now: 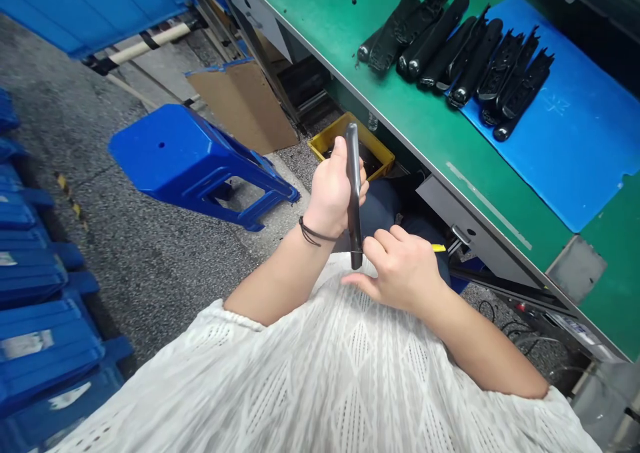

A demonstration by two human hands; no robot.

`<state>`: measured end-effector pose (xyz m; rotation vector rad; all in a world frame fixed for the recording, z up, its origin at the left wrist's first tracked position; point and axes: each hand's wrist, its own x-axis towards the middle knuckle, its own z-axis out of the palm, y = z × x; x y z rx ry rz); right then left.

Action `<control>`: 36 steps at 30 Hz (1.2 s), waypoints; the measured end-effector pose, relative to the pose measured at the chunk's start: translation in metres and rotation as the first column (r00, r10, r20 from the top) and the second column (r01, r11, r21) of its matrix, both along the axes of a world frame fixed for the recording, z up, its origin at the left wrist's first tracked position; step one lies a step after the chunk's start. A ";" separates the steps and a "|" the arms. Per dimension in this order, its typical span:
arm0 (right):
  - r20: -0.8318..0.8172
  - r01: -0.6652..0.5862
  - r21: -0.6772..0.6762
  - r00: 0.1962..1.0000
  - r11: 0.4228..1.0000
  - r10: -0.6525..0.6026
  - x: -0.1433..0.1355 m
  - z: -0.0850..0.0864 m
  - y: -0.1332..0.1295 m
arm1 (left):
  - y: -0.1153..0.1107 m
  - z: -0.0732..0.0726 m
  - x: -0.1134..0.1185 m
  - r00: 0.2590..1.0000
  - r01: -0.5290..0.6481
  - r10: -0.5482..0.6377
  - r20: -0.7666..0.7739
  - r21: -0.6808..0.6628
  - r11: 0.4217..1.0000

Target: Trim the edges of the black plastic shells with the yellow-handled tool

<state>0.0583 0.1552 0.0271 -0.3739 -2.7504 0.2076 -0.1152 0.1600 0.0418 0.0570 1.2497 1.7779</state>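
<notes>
My left hand is wrapped round a long black plastic housing, held upright in front of my shirt with the thumb along its side. My right hand is closed near the housing's lower end, its thumb stretched out below. A yellow-handled knife is in its grip; only the yellow end sticks out behind the hand, and a thin blade-like line crosses the housing's bottom. The fingers hide most of the knife.
Several black housings lie in a row on the green bench, partly over a blue mat. Below the bench edge stands a yellow bin. A blue stool is at left, and blue crates line the far left.
</notes>
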 end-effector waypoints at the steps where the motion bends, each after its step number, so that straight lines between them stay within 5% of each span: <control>1: 0.008 0.001 0.008 1.000 1.000 -0.001 -0.002 -0.001 0.000 | 0.000 -0.002 -0.005 1.000 -0.020 0.020 0.017 -0.001 1.000; 12: -0.089 0.085 0.139 0.993 0.987 -0.073 -0.038 -0.011 -0.004 | -0.007 -0.029 -0.063 0.916 -0.323 0.334 0.222 -0.086 0.942; 18: -0.222 0.089 -0.090 0.969 0.992 -0.108 -0.048 -0.009 0.003 | -0.017 -0.037 -0.090 0.867 -0.385 0.410 0.284 -0.140 0.912; 23: 0.030 0.210 -0.027 0.977 0.977 -0.209 -0.054 -0.023 0.030 | -0.023 -0.034 -0.096 0.863 -0.406 0.425 0.273 -0.126 0.905; 26: 0.080 0.257 -0.209 0.966 0.944 -0.245 -0.055 -0.026 0.032 | -0.025 -0.035 -0.097 0.862 -0.416 0.434 0.263 -0.125 0.901; 30: -0.127 0.013 -0.632 0.985 0.775 -0.120 -0.060 -0.024 0.012 | -0.021 -0.048 -0.095 0.867 -0.417 0.438 0.238 -0.135 0.899; 33: -0.283 -0.062 -0.685 0.941 0.726 -0.186 -0.064 -0.022 -0.002 | -0.015 -0.060 -0.088 0.924 -0.339 0.357 0.135 -0.143 0.930; 35: -0.372 -0.027 -0.654 0.882 0.756 -0.290 -0.063 -0.019 -0.003 | -0.017 -0.061 -0.078 0.952 -0.293 0.278 -0.127 -0.121 0.948; 36: -0.402 -0.003 -0.640 0.854 0.769 -0.331 -0.061 -0.017 -0.001 | -0.021 -0.058 -0.073 0.903 -0.307 0.263 -0.339 -0.082 0.948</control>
